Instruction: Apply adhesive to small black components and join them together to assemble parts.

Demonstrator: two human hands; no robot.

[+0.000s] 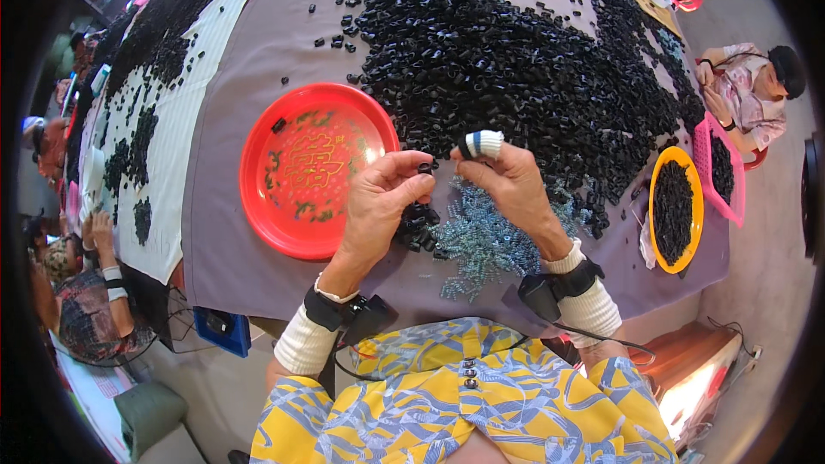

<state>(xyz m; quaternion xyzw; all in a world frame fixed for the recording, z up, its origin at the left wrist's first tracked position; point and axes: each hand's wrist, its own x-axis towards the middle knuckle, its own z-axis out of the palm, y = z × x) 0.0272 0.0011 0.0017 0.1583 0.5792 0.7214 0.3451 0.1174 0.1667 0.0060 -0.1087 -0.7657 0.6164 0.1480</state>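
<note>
My left hand (378,202) pinches a small black plastic piece (427,168) between thumb and fingers. Close by on the right is my right hand (513,187), its fingertips pressed together. A white knitted cover (484,144) with a dark stripe wraps one of its fingers. Whatever the right fingertips hold is too small to make out. Beneath and between the hands lies a loose heap of small bluish metal coils, apparently springs (477,245). Beyond them spreads a big pile of similar black pieces (516,77). The round red tray (254,198) left of my left hand holds one black piece (278,125).
At the table's right edge stand a yellow basin (698,215) of long black parts and a pink basket (732,208). A blue box (225,333) sits below the left edge. Other people work at the left and right. Wrist-worn devices (371,318) trail cables.
</note>
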